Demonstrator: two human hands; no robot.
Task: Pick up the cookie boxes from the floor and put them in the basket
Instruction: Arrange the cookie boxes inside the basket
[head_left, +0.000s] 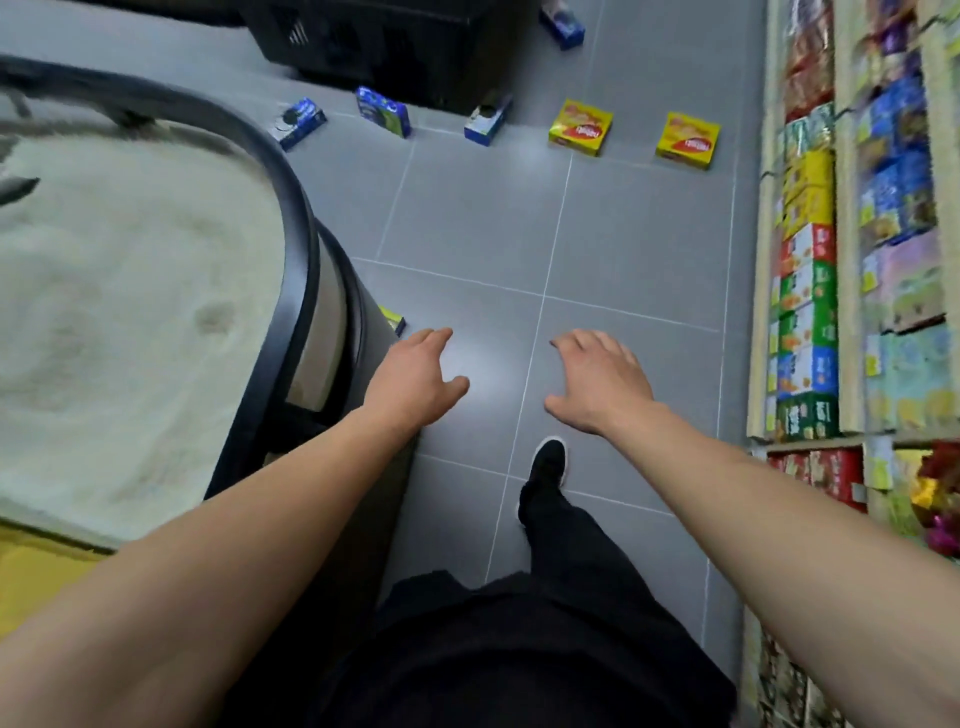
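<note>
- Reaching forward, left hand (415, 376) and right hand (597, 382): both empty, fingers spread and relaxed, held over bare grey floor (623, 234) at mid-frame.
- Cookie boxes: two yellow boxes (581, 127) (687, 140) and three blue boxes (298, 123) (383, 110) (487, 118) in a row across the upper frame, well apart from the hands; another blue one (561, 23) at the top edge.
- Basket: not identifiable in view.
- Advice: step closer, take the nearest yellow box by its long sides.
</note>
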